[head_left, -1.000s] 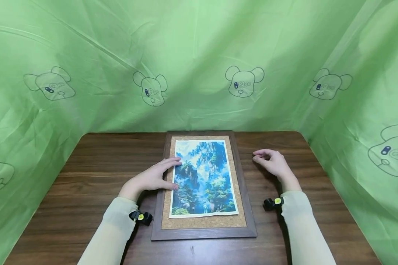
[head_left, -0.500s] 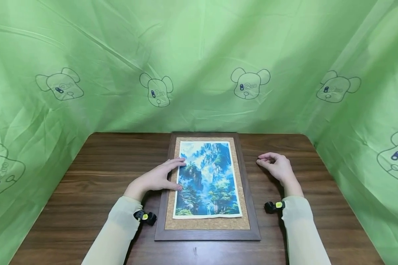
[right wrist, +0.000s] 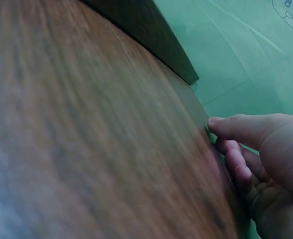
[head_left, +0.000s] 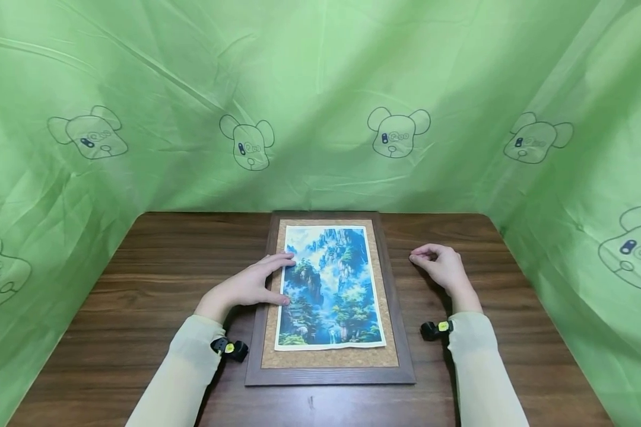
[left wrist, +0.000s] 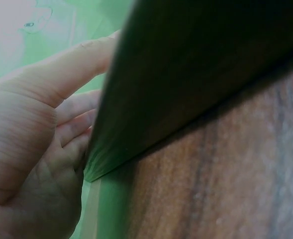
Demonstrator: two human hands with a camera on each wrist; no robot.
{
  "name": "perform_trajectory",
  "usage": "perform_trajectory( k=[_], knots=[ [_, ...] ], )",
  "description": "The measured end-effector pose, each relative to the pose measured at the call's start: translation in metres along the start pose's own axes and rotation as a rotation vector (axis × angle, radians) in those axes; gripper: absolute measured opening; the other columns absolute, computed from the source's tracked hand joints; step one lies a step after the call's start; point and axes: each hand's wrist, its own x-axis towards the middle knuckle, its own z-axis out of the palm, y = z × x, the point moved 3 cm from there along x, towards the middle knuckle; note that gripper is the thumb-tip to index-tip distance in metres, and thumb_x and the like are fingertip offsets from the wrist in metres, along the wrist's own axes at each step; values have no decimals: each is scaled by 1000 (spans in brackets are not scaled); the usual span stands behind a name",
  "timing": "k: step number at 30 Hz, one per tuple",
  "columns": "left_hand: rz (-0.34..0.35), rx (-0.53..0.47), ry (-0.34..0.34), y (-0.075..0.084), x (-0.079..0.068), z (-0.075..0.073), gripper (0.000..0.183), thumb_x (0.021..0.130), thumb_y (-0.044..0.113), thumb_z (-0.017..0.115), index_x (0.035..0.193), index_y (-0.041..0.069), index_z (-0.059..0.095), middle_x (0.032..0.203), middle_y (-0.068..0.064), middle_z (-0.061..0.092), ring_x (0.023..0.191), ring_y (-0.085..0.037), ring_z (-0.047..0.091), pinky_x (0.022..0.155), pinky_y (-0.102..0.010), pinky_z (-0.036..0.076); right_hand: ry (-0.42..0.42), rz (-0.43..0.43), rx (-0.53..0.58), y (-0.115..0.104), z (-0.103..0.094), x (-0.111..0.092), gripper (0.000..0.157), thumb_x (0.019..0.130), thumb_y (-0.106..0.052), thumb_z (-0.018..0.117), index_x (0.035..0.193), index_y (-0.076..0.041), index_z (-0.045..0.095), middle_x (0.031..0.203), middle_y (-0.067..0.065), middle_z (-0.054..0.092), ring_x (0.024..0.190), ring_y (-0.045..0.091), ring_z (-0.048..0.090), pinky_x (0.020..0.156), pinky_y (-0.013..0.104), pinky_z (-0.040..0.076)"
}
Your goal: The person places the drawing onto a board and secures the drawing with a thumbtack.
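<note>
A picture (head_left: 328, 290) of blue misty mountains lies on a cork board (head_left: 328, 359) with a dark wooden frame (head_left: 331, 376). My left hand (head_left: 246, 284) reaches over the frame's left side; its thumb and fingers are spread, their tips at the picture's left edge. In the left wrist view the dark side of the frame (left wrist: 186, 74) hides those fingertips. To the right of the board, my right hand (head_left: 442, 265) is low at the table, fingers loosely bent and thumb near the forefinger. In the right wrist view no object shows between its fingers (right wrist: 236, 164).
The brown wood-grain table (head_left: 155, 284) extends on both sides of the board. Green cloth (head_left: 320, 89) printed with bear heads hangs behind and at both sides. The frame's far edge lies close to the back cloth. Each wrist carries a small black camera.
The head view has shifted slightly sideways and back. My right thumb and forefinger are a little closer together than a second ago. The left hand keeps its place on the picture's edge.
</note>
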Motion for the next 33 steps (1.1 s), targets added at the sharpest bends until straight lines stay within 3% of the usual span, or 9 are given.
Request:
perform_trajectory(
  k=[6, 14, 33],
  knots=[
    [10, -1, -1, 1, 0, 0, 92, 93, 45, 89, 166, 12, 45, 180, -9, 27, 167, -42, 16, 127, -71, 24, 5, 30, 66, 2, -2, -1, 20, 101, -25, 83, 110, -7, 84, 100, 10, 80, 88, 14, 67, 79, 25, 49],
    [2, -3, -8, 4, 0, -1, 92, 93, 44, 89, 167, 11, 45, 180, -7, 27, 168, -40, 14, 127, -71, 24, 16, 70, 181, 4, -6, -3, 27, 102, -26, 81, 114, -2, 81, 116, 16, 81, 98, 1, 65, 89, 19, 48],
    [10, -11, -8, 1, 1, -1, 93, 93, 43, 90, 167, 10, 44, 180, -9, 26, 167, -38, 15, 127, -69, 26, 18, 92, 217, 5, -6, -1, 32, 97, -31, 88, 112, -3, 82, 109, 15, 81, 95, 5, 67, 88, 25, 48]
  ],
)
